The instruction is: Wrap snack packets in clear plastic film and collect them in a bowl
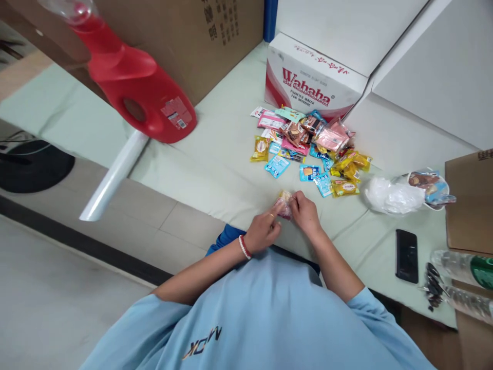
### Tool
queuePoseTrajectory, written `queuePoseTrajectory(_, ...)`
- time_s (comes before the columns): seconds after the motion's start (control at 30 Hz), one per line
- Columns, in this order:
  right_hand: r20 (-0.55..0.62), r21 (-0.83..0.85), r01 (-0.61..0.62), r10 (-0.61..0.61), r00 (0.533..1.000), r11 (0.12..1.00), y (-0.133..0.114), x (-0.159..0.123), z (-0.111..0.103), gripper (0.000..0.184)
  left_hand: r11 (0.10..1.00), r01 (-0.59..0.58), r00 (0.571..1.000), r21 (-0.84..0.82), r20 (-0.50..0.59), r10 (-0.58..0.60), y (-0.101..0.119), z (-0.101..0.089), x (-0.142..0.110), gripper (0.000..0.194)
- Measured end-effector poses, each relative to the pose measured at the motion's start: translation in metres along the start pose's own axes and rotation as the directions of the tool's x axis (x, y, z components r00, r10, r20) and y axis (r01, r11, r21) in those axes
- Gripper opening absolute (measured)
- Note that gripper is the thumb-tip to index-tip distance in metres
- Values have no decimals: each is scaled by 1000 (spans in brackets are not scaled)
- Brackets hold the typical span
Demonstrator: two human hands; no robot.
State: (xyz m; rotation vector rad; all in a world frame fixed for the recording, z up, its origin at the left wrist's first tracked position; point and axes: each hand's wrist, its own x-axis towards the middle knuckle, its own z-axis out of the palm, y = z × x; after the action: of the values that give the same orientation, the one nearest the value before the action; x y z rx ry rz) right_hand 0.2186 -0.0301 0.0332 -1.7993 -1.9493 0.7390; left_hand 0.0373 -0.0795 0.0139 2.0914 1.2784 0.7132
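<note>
While hands [264, 228] touch a packet [284, 206], snacks [423, 181] in tub [435, 207]

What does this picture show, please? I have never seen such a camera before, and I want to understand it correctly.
There is no robot here. One camera, worn on a person's head, looks forward and down at two bare hands. Both hands are at a small wrapped packet: the right hand pinches its side, and the left hand touches it. On the pale green surface lie a pile of snack packets and a black phone; a white-and-red carton stands behind the pile.
</note>
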Motion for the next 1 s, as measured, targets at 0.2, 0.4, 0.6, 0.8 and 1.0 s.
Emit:
queuePoseTrajectory(0.2, -28, 45, -8, 9, 1000, 999, 2, -4, 1, 22, 960, 261, 956, 105, -169, -241, -15, 6, 29, 38)
queuePoseTrajectory(0.4, -43, 306, -29, 44, 998, 952, 1, -22, -3, 36, 973, 223, 967, 54, -139, -214, 4, 15, 33, 31)
queuePoseTrajectory(0.6, 115, 820, -210, 207, 972, 533, 4, -54, -5, 46, 960, -90, 977, 266, -165, 137, 24, 21, 27, 28)
queuePoseTrajectory(0.8, 159, 855, -286, 307, 938, 433, 34, -67, 2, 43, 861, -498, 867, 100, 89, 491, 25, 29, 32, 52)
queuePoseTrajectory(1.0, -315, 586, -145, 389, 866, 797, 85, -83, -72, 34, 932, -359, 932, 45, 60, 356, 7, 3, 22, 62)
